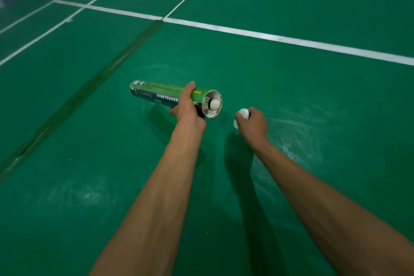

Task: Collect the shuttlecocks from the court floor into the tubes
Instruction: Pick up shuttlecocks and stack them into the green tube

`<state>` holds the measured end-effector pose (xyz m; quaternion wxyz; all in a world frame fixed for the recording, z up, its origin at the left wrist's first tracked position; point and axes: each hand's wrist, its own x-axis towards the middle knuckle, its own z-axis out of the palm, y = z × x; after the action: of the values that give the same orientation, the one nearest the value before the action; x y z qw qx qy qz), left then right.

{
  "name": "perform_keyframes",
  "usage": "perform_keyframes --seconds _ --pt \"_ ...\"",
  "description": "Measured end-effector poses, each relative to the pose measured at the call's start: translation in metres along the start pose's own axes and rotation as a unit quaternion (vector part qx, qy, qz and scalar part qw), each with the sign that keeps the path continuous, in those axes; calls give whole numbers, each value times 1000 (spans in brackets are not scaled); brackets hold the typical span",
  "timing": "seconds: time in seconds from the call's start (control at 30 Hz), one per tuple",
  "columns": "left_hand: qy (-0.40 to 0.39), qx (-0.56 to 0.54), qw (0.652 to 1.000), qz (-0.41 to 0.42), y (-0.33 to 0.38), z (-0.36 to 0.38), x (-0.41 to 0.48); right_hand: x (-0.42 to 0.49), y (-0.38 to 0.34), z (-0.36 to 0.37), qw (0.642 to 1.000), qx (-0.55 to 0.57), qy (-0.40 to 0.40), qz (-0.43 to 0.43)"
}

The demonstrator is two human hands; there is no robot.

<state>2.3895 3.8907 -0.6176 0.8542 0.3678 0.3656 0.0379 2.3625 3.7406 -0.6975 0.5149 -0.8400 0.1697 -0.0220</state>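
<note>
Left hand (187,107) wraps the green shuttlecock tube (170,94), one shuttlecock (214,103) seated inside. Right hand (252,123) closes round a loose shuttlecock (243,113). Probably featherlight, crushable; best held at the cork.

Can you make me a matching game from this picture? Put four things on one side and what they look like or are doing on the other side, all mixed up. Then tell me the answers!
Things:
1. tube
2. left hand
3. right hand
4. court floor

Descriptions:
A. holds a loose shuttlecock
B. green with white lines
C. its open end shows a packed shuttlecock
D. grips the tube

Pairs: 1-C, 2-D, 3-A, 4-B
</note>
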Motion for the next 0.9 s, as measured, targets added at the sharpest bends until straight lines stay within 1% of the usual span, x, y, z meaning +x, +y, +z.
perform_keyframes --seconds 0.03,0.07,0.13,0.2,0.27,0.33,0.4,0.47,0.53,0.6,0.67,0.77,0.9 --pt "9 -6 1000 6 2 4 -7 -4 -10 -11 997 55 48 -11" --pt "19 -11 1000 11 3 9 -15 -9 -23 -24 993 83 79 -36" --pt "30 -22 999 15 0 18 -26 -21 -48 -49 986 91 94 -101" --pt "30 -36 999 10 -7 29 -37 -30 -67 -70 980 86 85 -158" --pt "23 -40 999 4 -17 42 -49 -35 -79 -88 979 71 61 -181" --pt "20 -44 999 -1 -28 56 -63 -41 -90 -105 984 39 19 -175" --pt "14 -43 999 -5 -38 71 -78 -48 -95 -120 979 0 1 -205" --pt "7 -56 998 -6 -45 84 -91 -54 -93 -132 960 -51 31 -273" --pt "-1 -73 997 -11 -50 93 -102 -60 -91 -143 941 -97 81 -314" --pt "-6 -73 997 -12 -52 99 -113 -63 -89 -154 927 -122 135 -327" --pt "-19 -67 998 -11 -53 103 -124 -67 -88 -164 916 -132 158 -343" --pt "-38 -57 998 -10 -52 106 -141 -73 -87 -179 908 -186 131 -351" --pt "-32 -57 998 14 -56 109 -166 -74 -93 -196 923 -236 88 -290"
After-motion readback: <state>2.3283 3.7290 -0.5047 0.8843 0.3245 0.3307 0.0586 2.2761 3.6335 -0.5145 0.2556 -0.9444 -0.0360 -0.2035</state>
